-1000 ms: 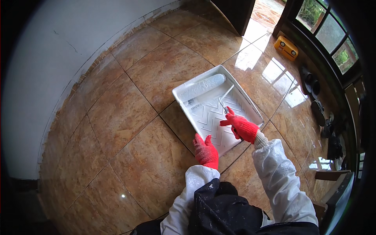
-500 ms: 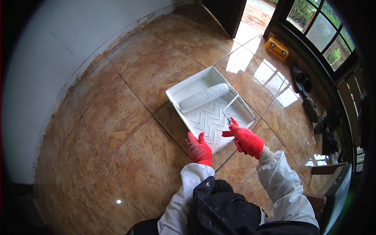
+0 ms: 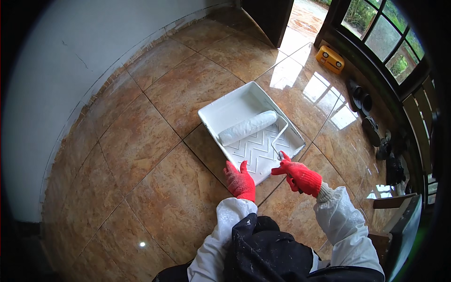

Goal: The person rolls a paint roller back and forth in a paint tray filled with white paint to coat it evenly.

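Observation:
A white paint tray point(image 3: 237, 102) lies on the tiled floor in front of me, white paint coating its ribbed slope. Across that slope rests a paint roller point(image 3: 249, 128), its long sleeve covered in white paint and its bent wire frame running toward me. In a red knit glove, my right hand point(image 3: 300, 177) is closed round the roller's handle, with the index finger along it near the tray's right corner. My left hand point(image 3: 239, 182), also gloved in red, grips the near left edge of the tray, thumb up over the rim and fingers mostly hidden on its outer side.
At left is a white wall point(image 3: 56, 94) with a rough, unfinished base. A dark door point(image 3: 265, 19) stands ajar at the far end. Along the right, a yellow case point(image 3: 330, 59), several dark shoes point(image 3: 371, 129) and a wooden piece of furniture point(image 3: 397, 202) line the windowed side.
My right hand has drawn the roller toward me and slightly right, so its sleeve sits lower on the ribbed slope. My left hand stays at the tray's edge.

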A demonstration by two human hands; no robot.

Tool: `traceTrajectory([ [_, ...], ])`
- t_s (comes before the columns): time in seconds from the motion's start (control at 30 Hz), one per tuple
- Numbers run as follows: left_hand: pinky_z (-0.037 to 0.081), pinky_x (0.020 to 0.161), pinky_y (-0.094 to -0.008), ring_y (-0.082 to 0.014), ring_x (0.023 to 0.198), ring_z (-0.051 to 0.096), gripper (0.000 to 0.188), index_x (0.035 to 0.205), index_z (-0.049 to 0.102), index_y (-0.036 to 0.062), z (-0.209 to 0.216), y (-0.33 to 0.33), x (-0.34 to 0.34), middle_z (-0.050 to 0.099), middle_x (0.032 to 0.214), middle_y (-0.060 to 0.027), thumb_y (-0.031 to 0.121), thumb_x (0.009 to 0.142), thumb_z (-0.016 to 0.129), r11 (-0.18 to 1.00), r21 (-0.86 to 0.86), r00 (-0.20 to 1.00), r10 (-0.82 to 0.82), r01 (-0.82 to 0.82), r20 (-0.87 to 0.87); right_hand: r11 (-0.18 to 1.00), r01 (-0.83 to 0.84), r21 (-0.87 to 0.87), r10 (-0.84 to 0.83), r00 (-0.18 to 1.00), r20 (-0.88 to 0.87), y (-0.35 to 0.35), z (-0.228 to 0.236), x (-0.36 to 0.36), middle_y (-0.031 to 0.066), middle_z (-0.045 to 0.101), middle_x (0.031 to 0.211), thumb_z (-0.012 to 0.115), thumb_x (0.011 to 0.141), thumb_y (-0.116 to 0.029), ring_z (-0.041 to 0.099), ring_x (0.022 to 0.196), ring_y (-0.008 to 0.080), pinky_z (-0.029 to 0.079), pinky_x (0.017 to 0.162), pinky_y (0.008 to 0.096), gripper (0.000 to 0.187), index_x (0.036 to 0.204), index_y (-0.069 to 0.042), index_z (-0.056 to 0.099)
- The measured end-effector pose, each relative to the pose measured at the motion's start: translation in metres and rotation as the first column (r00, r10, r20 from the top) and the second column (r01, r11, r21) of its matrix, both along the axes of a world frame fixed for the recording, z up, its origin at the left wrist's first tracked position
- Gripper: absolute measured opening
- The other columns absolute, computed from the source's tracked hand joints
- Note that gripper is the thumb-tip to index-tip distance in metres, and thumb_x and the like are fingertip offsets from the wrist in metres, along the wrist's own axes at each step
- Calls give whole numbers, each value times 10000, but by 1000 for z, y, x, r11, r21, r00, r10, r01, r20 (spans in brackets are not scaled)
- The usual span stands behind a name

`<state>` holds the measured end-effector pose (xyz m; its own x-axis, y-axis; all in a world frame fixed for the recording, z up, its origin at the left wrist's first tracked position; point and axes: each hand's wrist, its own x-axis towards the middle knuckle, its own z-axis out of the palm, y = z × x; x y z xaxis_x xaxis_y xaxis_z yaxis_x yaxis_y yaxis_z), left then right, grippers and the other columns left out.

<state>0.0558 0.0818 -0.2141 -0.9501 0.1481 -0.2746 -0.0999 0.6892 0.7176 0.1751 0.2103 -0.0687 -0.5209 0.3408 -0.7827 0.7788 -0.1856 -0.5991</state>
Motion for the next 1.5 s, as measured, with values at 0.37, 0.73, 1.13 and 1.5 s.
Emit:
traceTrajectory([
  [0.37,474,931,-471,-419,1178,536,715,1382,424,30,-7,-1,-2,476,1354,-271,505,878,604,999,-20,997,-28,26,-73,984,-176,11,176,981,-77,25,-27,-53,-6,420,499,294,968,-625,437,412,100,367,428,266,724,1151,-42,682],
  [0.73,438,984,-466,-433,1222,490,741,1387,397,-12,4,-4,-6,446,1365,-298,439,861,659,998,4,998,-65,65,0,983,-182,-18,181,982,-63,33,-56,-86,61,675,865,286,988,-536,416,419,123,389,420,294,661,1290,-11,550],
  [1.13,445,967,-479,-427,1215,498,747,1400,389,1,5,-4,-8,448,1370,-283,479,877,625,995,-26,996,-92,92,4,986,-162,-44,156,982,-108,36,-56,-103,80,709,1027,294,1004,-467,383,431,121,389,417,285,641,1426,12,349],
  [1.5,419,994,-453,-433,1215,485,681,1376,410,-29,8,3,-7,454,1351,-297,476,937,540,995,90,999,41,-42,10,987,-159,27,161,977,-137,27,-20,-93,83,635,702,272,1036,-408,414,416,121,386,417,275,560,1374,17,413],
])
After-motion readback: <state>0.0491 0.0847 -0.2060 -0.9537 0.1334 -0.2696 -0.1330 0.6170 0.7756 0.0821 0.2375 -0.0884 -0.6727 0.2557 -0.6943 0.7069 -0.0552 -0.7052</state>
